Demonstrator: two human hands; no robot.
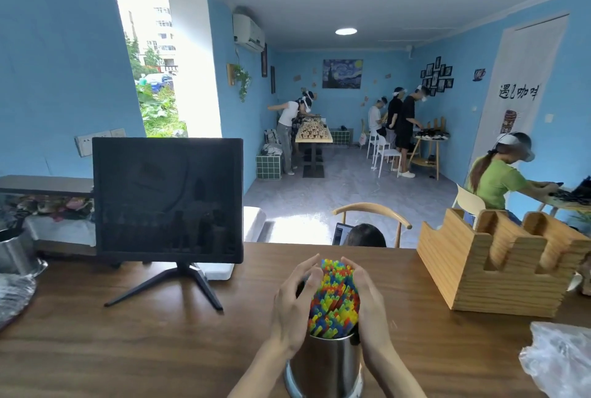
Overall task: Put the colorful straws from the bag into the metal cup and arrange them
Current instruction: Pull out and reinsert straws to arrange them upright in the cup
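1. Blue walls and a wooden counter frame the scene; the metal cup stands at the counter's near edge and serves as the landmark.
2. Far left of the cup sits a second steel vessel; its contents cannot be told.
3. Left of the cup and farther back stands a dark monitor.
4. Left hand curls its fingers against the colorful straws, which stand packed in the cup.
5. Right hand cups the bundle's other side, fingers bent round it.
6. Risk: uneven squeezing could tip the cup or pop straws out.
7. Right of the cup lies the plastic bag, apparently emptied; behind it stands a wooden holder.
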